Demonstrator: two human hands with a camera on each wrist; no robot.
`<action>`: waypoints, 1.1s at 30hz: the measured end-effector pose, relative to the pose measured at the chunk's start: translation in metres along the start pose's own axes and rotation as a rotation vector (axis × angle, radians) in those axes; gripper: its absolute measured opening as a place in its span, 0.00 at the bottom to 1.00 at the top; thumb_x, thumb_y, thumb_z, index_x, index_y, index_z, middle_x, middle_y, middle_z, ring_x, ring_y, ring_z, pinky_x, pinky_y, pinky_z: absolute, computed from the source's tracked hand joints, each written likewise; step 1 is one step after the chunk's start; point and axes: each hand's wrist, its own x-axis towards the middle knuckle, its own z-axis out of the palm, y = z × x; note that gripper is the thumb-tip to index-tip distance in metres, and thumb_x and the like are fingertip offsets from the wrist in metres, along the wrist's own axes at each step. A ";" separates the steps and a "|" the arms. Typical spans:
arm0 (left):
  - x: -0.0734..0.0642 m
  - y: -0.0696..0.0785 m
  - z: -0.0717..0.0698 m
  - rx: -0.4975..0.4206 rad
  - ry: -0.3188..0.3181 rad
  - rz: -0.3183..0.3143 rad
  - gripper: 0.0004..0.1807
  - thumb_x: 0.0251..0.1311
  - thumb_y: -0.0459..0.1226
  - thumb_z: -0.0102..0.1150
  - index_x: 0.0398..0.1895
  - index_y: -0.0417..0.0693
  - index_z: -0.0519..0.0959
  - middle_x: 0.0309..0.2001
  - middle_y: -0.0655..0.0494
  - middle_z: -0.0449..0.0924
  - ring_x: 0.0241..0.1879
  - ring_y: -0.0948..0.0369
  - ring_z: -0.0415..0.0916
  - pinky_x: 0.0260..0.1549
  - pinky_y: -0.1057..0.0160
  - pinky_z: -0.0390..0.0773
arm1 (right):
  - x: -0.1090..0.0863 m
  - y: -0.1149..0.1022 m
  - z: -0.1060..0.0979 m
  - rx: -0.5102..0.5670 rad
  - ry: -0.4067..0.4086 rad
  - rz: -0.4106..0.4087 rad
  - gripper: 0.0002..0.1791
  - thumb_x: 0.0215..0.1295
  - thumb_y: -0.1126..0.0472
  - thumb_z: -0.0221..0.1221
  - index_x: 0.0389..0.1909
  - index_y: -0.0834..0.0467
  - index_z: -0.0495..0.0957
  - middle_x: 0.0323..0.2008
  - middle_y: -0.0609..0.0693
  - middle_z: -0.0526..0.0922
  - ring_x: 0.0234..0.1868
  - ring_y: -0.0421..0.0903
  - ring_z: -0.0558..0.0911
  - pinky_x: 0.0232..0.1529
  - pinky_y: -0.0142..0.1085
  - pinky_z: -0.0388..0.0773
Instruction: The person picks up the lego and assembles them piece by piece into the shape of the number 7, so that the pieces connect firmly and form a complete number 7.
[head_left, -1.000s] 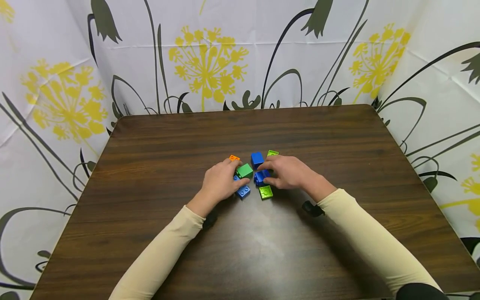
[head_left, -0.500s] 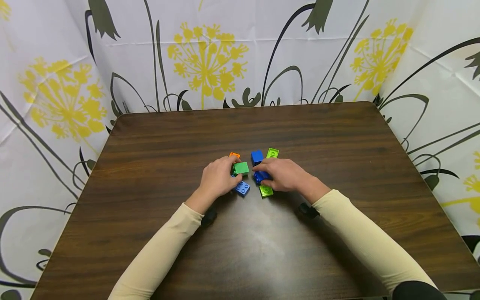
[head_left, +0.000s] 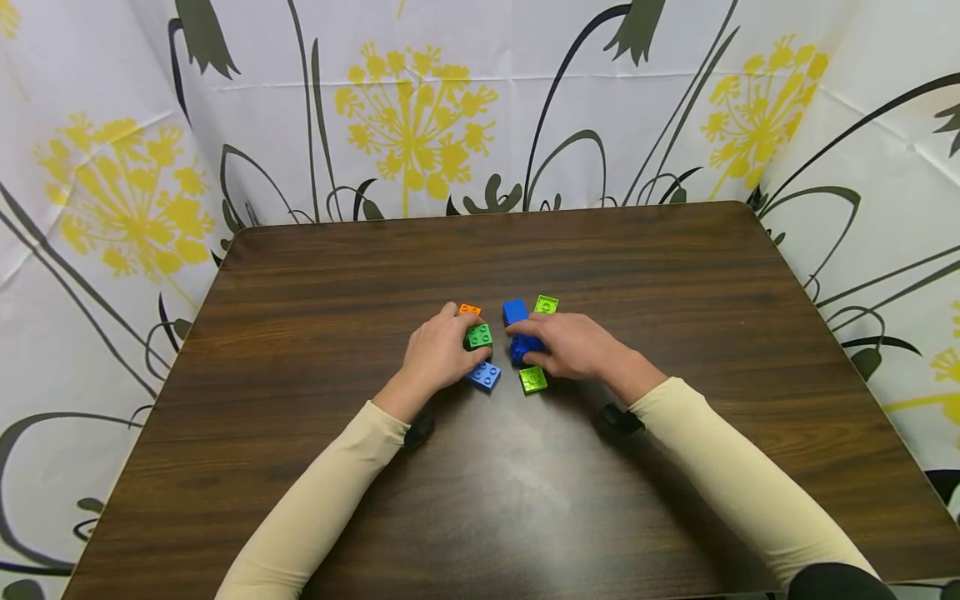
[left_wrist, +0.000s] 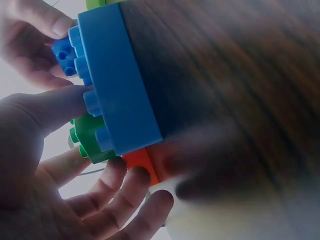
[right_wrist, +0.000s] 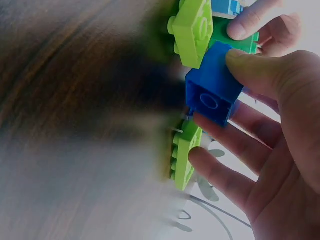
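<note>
My left hand [head_left: 438, 350] pinches a green toy brick [head_left: 478, 336] between thumb and fingers, its studs facing up. Just in front of it lies a light blue brick [head_left: 486, 377]; an orange brick [head_left: 469, 309] sits behind, partly covered by the fingers. Between the thumb and fingers of my right hand [head_left: 573, 346] is a dark blue brick [head_left: 522, 348], tipped so its hollow underside [right_wrist: 209, 101] shows in the right wrist view. Another blue brick [head_left: 515, 312] stands beyond that hand. Flat lime green bricks lie near it, one behind [head_left: 547, 304] and one in front [head_left: 532, 380].
The bricks are grouped near the middle of a dark wood-grain table [head_left: 360, 275]. A white curtain [head_left: 262, 108] with yellow and grey plant prints hangs along the table's back and sides.
The green brick has turned from smooth side up to studs up in my left hand and shifted slightly left. The dark blue brick has tilted in my right hand.
</note>
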 end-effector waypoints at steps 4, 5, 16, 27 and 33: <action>0.002 -0.003 0.001 -0.047 -0.004 0.010 0.26 0.54 0.52 0.70 0.55 0.55 0.80 0.42 0.54 0.75 0.35 0.57 0.75 0.31 0.55 0.78 | -0.001 0.003 -0.003 0.021 0.010 0.020 0.28 0.68 0.48 0.61 0.67 0.51 0.71 0.57 0.52 0.77 0.50 0.49 0.80 0.53 0.48 0.78; 0.002 -0.004 0.001 -0.065 -0.004 0.011 0.26 0.53 0.52 0.71 0.55 0.55 0.80 0.43 0.55 0.76 0.36 0.56 0.75 0.33 0.54 0.78 | -0.002 0.003 -0.004 0.030 0.016 0.024 0.28 0.68 0.48 0.61 0.67 0.51 0.71 0.57 0.52 0.77 0.49 0.49 0.80 0.52 0.48 0.79; 0.001 -0.012 -0.003 -0.192 -0.030 -0.014 0.24 0.53 0.47 0.72 0.53 0.53 0.82 0.37 0.57 0.83 0.36 0.60 0.77 0.35 0.57 0.77 | 0.001 0.001 -0.011 0.131 0.153 0.002 0.26 0.68 0.48 0.60 0.64 0.53 0.73 0.48 0.48 0.76 0.42 0.47 0.79 0.45 0.40 0.81; 0.003 -0.014 -0.005 -0.201 -0.061 -0.019 0.23 0.55 0.47 0.71 0.53 0.51 0.81 0.37 0.56 0.83 0.36 0.59 0.78 0.36 0.56 0.78 | 0.022 -0.006 -0.008 0.272 0.293 -0.049 0.24 0.66 0.54 0.63 0.62 0.55 0.75 0.50 0.49 0.79 0.49 0.49 0.78 0.49 0.43 0.78; 0.005 -0.015 -0.004 -0.212 -0.061 -0.031 0.25 0.53 0.47 0.72 0.53 0.49 0.81 0.37 0.56 0.84 0.37 0.59 0.80 0.37 0.55 0.79 | 0.031 -0.010 0.001 0.410 0.333 -0.078 0.24 0.65 0.58 0.65 0.61 0.57 0.75 0.51 0.50 0.80 0.49 0.52 0.80 0.51 0.48 0.79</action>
